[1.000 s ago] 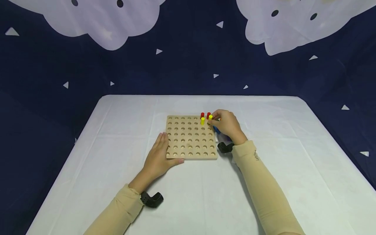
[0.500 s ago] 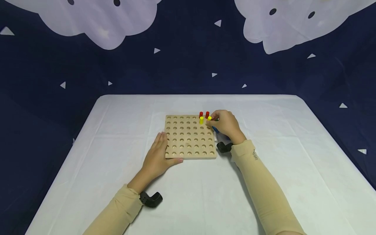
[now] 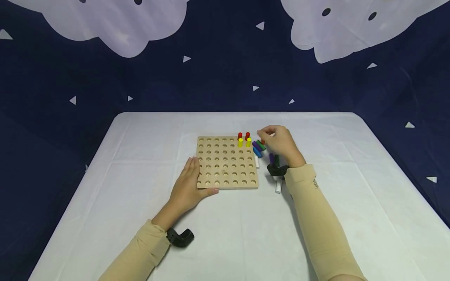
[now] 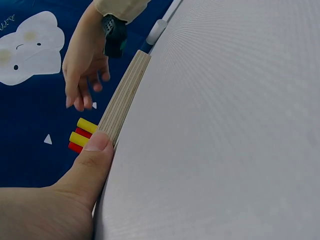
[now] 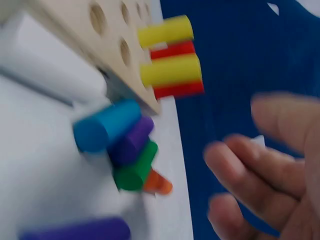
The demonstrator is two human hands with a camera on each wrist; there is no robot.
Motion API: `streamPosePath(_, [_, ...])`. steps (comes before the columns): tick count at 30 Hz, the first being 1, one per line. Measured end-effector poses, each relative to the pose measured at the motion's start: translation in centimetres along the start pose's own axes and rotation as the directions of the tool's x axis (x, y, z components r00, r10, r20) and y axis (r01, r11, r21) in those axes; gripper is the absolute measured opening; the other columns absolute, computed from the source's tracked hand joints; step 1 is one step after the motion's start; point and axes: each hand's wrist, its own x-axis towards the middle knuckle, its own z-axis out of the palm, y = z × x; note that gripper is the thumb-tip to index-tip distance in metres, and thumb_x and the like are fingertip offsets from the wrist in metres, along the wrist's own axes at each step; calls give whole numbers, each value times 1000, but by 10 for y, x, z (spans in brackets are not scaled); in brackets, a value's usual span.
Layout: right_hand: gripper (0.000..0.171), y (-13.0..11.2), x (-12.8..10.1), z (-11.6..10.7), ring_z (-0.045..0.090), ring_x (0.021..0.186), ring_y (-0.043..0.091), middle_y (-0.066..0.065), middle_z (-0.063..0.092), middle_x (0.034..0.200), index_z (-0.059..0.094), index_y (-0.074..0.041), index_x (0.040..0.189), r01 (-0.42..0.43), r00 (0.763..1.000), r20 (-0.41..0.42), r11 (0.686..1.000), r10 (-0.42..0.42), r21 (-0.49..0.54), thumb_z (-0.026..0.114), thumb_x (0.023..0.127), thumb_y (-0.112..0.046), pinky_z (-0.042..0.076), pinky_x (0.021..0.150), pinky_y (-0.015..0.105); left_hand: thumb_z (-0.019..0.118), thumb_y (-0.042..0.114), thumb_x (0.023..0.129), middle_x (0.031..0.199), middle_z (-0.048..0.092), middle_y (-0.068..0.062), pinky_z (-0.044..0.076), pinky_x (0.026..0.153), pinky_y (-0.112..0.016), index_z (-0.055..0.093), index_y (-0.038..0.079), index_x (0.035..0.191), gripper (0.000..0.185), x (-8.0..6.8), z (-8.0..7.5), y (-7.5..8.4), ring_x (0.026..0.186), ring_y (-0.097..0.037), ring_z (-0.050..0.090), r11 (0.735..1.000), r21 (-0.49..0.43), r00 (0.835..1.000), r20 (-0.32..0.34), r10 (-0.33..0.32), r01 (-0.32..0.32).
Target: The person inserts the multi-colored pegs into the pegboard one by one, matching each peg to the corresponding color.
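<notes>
The wooden pegboard [image 3: 227, 162] lies flat on the white counter [image 3: 351, 203], between the two hands. The left hand [image 3: 188, 187] rests on its near left corner with straight fingers lying along the left edge and the thumb [image 4: 95, 155] pressed against the near edge; it grips nothing.

The right hand [image 3: 279, 142] hovers just off the board's far right corner, fingers loosely bent and apart, holding nothing that shows. In the right wrist view its fingertips [image 5: 235, 160] are blurred and hang free above the counter.

To the left of that hand, four pegs stand upright in the board's far right corner holes: two yellow pegs [image 3: 244, 142] in the nearer row and two red pegs [image 3: 243, 135] just behind them.

Right under the right hand's fingers, touching the board's right edge, loose pegs lie in a small heap: a blue peg [image 5: 105, 125], a purple peg [image 5: 131, 141], a green peg [image 5: 135, 170] and an orange peg [image 5: 160, 184] side by side. A white peg [image 3: 257, 161] lies against the board's right edge nearer the person. Beside the right wrist lie another purple peg [image 3: 271, 158] and a dark green peg [image 3: 277, 159], and a further white peg [image 3: 279, 185] lies below the wrist.
</notes>
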Motion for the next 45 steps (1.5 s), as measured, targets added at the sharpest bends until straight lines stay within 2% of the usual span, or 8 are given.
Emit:
streamPosePath(4, [40,8,1,-8,59,107,30,14,67,120,70,-7,117,-71,996,-55,996,68,-49,56,99,-40,49,91,47,78,61,75,167,3,-17,11,127,-47,6,-4,157,127,-1,-1,0,156,-29,1,1000,2,1000,2,-2,2])
streamPosePath(11, [40,17,7,-1,59,86,26,12,70,108,71,-9,110,-154,987,3,960,159,-232,57,97,-44,47,70,35,78,60,75,166,3,-18,11,127,-48,7,-5,157,127,0,-2,1,156,-30,1,1000,0,1000,0,2,-2])
streamPosePath(17, [43,14,15,6,58,82,27,14,68,103,68,-4,108,-176,983,-13,932,181,-318,60,96,-44,45,66,35,78,61,75,167,3,-16,11,127,-46,6,-3,157,127,1,-2,1,156,-28,0,1000,-3,1000,6,-7,7])
streamPosePath(24, [37,10,21,7,60,83,28,16,71,107,72,-3,106,-176,984,-37,905,175,-386,69,92,-37,48,68,38,79,60,75,166,4,-17,12,127,-47,6,-4,157,127,1,-3,2,156,-29,1,1000,-6,1000,-2,0,0])
streamPosePath(30, [36,12,15,4,59,86,28,16,70,112,71,-3,111,-177,982,-7,915,187,-363,66,93,-35,47,70,37,79,60,74,166,4,-17,12,127,-48,7,-3,157,127,-1,-2,1,156,-29,2,1000,-8,1000,-5,-6,6])
streamPosePath(37, [33,13,1,-3,58,80,26,13,68,102,67,-6,108,-154,988,-41,961,149,-230,64,95,-36,43,65,33,78,61,74,167,4,-16,12,126,-48,7,-3,157,127,-2,0,-1,156,-29,2,1000,1,1000,-10,-1,1])
streamPosePath(45, [34,7,-9,-4,58,82,25,12,67,104,65,-7,111,-102,993,-69,981,92,-164,65,94,-36,45,67,32,78,61,74,166,4,-16,13,126,-48,6,-3,157,127,-2,-1,0,156,-29,3,1000,4,1000,-9,-5,5])
